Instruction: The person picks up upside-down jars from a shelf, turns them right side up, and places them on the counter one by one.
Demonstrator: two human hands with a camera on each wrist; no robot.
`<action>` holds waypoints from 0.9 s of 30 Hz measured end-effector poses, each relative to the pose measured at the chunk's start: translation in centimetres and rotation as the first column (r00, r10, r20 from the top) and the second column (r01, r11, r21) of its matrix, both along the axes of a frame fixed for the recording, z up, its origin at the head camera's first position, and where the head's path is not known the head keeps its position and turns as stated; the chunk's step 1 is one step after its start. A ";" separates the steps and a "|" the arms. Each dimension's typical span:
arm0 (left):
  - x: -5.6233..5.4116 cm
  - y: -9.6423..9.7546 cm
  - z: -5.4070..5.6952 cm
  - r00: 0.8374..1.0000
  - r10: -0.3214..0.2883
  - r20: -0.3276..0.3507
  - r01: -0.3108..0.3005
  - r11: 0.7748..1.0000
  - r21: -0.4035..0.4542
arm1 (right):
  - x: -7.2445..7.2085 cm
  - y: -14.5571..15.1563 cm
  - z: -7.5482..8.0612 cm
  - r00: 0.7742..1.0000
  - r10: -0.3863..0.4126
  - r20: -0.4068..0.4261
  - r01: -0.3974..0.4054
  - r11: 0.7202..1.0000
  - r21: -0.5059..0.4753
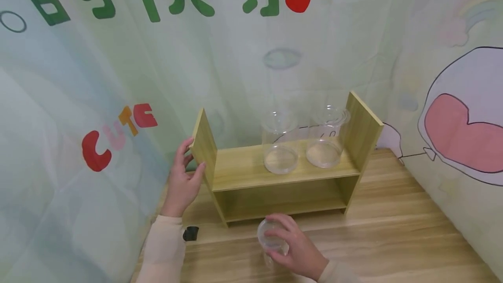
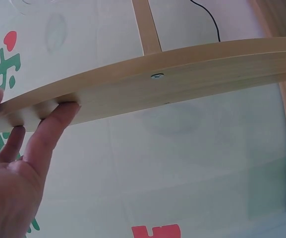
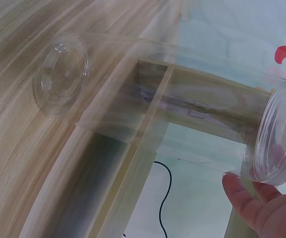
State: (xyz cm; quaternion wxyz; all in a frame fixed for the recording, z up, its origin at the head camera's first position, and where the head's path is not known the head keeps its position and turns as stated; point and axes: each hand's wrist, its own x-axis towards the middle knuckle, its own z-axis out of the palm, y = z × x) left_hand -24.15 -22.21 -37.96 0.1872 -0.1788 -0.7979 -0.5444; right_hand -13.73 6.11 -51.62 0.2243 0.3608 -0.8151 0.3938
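Observation:
A small wooden shelf with two raised side panels stands against the backdrop. My left hand grips its left side panel, fingertips on the outer face and thumb on the opposite side. In front of the shelf, my right hand holds a clear plastic jar by its round top, fingers curled about the rim. On the upper board stand two more clear jars, one near the middle and one beside the right panel.
The shelf's lower compartment is below the jars. Wood-grain tabletop extends in front and to the right. A printed fabric backdrop hangs behind and on both sides. Near the left sleeve is a small black object.

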 end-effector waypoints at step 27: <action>0.0 0.0 -0.4 1.000 0.010 -0.003 -0.010 1.000 -0.022 | -0.8 1.1 1.0 0.998 0.012 0.065 -0.009 0.999 -0.039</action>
